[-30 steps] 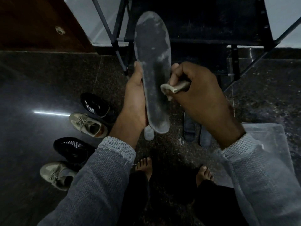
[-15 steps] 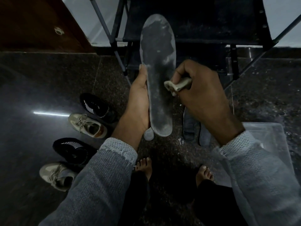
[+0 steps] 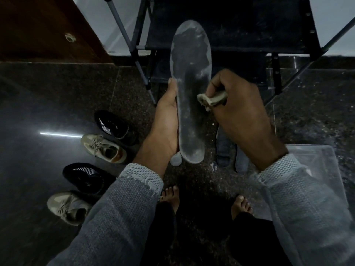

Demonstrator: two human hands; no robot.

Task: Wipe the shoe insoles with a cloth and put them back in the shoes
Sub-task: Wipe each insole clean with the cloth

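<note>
A long grey insole (image 3: 190, 87), dusty with pale patches, stands almost upright in front of me. My left hand (image 3: 165, 121) grips its lower left edge, thumb along the side. My right hand (image 3: 240, 112) holds a small beige cloth (image 3: 210, 99), bunched in curled fingers, against the insole's right edge near the middle. Two dark insoles (image 3: 223, 148) lie on the floor below my right hand. On the left floor stand two black shoes (image 3: 113, 125) and two beige sneakers (image 3: 103, 147).
A dark metal-framed rack (image 3: 230, 35) stands straight ahead against a pale wall. A clear plastic box (image 3: 315, 164) sits on the floor at right. A wooden door (image 3: 38, 29) is at upper left. My bare feet (image 3: 171, 196) stand on the dark speckled floor.
The insole and both hands have drifted a little to the right and lower in view. The cloth stays at the insole's right edge near the middle.
</note>
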